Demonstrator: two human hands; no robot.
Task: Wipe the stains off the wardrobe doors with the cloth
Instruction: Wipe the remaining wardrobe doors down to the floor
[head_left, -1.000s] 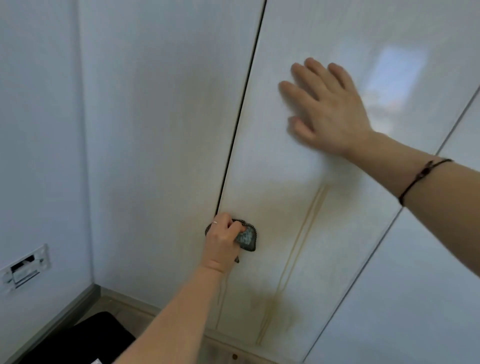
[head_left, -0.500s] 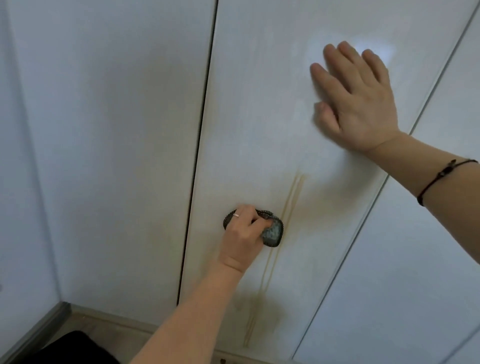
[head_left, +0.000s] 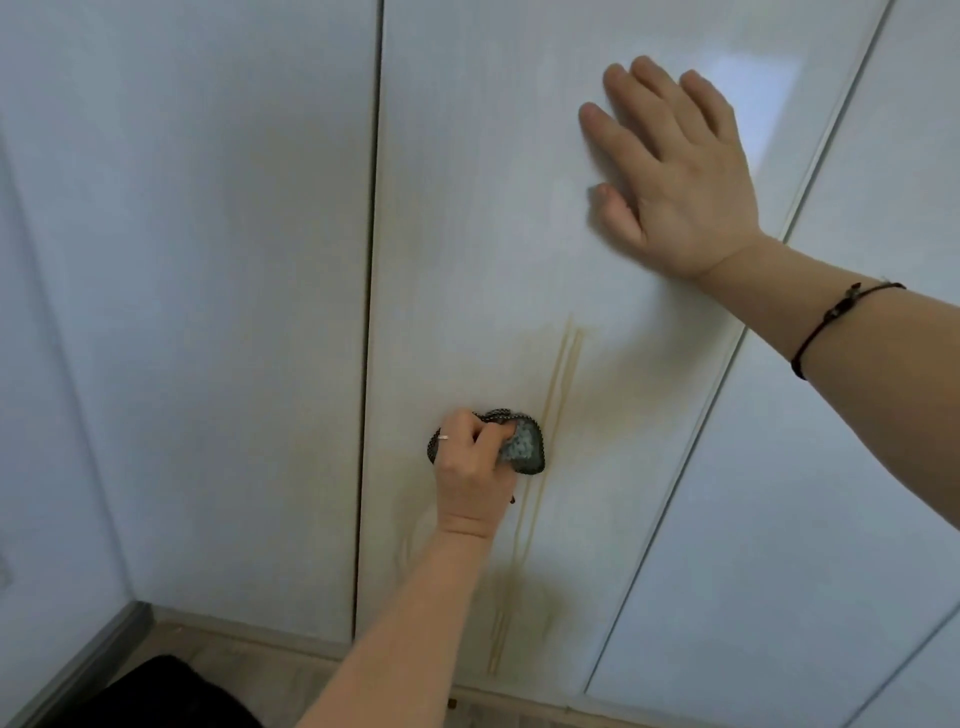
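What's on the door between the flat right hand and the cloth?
Head view: between the right hand and the cloth lies bare door panel, plus the top of the yellowish drip streaks that run down past the cloth.

Cool, even daylight makes the view fairly bright, with only soft shadows. A pale rectangular reflection (head_left: 756, 78) glares on the glossy wardrobe door (head_left: 467, 234) just beside the right hand (head_left: 675, 176), which throws a faint, diffuse shadow below its wrist. The wide lens slants the door seams toward the edges; detail is slightly soft throughout.
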